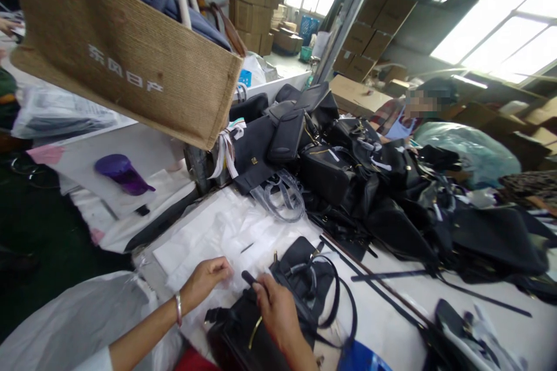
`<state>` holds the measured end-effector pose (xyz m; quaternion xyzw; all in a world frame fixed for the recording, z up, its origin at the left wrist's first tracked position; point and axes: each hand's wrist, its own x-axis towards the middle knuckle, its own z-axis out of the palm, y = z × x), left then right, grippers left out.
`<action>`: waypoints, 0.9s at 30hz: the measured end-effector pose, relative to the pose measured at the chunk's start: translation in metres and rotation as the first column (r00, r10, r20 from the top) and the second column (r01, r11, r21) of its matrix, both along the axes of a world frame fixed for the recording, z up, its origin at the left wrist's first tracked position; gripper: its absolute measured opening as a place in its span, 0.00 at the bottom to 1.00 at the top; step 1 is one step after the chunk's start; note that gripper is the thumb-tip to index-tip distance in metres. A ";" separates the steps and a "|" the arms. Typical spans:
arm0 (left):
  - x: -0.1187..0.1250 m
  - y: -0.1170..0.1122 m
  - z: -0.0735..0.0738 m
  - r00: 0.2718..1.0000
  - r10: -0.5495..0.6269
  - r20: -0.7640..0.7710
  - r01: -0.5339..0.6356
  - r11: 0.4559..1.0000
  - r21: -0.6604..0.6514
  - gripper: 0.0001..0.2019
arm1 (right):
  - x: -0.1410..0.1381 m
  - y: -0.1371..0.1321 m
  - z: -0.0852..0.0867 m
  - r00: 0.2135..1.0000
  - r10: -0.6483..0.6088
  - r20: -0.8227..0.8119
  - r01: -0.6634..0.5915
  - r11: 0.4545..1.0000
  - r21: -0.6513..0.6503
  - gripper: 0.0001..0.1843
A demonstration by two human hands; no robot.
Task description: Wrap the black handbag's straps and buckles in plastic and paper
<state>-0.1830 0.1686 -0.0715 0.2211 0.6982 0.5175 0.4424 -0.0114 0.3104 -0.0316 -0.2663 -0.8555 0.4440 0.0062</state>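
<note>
A black handbag (237,324) with gold-coloured zip and fittings lies in front of me on the white table. Over it, my right hand (278,307) is closed around a black strap (249,278), whose end sticks out past the fingers. My left hand (213,272), with a bracelet at the wrist, hovers left of the bag, its fingertips pinched together. What they hold, if anything, I cannot make out. Just beyond that hand spread thin white plastic sheets (217,232). The bag's looped handles (348,301) fall to its right.
A large heap of black handbags (361,179) covers the table's far right. A woven tote bag (130,58) hangs at upper left, above a purple visor (124,174). Loose black strips (387,276) lie on the right. Another person (398,119) is behind the heap.
</note>
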 end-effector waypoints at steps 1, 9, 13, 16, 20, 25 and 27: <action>0.001 0.001 0.001 1.000 -0.009 -0.007 0.009 1.000 -0.005 0.12 | 0.001 -0.001 0.001 1.000 -0.010 -0.003 0.010 0.999 0.031 0.12; 0.002 0.004 0.010 1.000 -0.021 -0.020 0.021 1.000 -0.002 0.12 | 0.005 -0.005 0.003 0.999 0.009 0.031 -0.012 0.995 0.097 0.12; 0.004 0.003 0.011 0.998 -0.031 -0.056 0.030 0.999 -0.022 0.12 | 0.006 -0.005 0.008 0.994 0.092 0.057 -0.099 0.988 0.119 0.12; 0.010 0.006 0.014 0.988 -0.073 -0.137 0.066 0.996 -0.054 0.13 | 0.005 -0.002 0.009 0.986 0.132 0.100 -0.145 0.980 0.139 0.11; 0.021 0.013 0.020 0.956 -0.138 -0.257 0.121 0.989 -0.083 0.14 | -0.002 0.001 0.007 0.972 0.174 0.159 -0.199 0.967 0.160 0.13; 0.032 0.022 0.023 0.909 -0.309 -0.279 0.300 0.951 -0.078 0.13 | -0.007 -0.001 0.006 0.919 0.372 0.134 -0.385 0.918 0.095 0.31; 0.030 0.023 0.021 0.884 -0.367 -0.288 0.348 0.930 -0.116 0.13 | -0.001 0.003 0.006 0.916 0.388 0.102 -0.395 0.917 0.057 0.35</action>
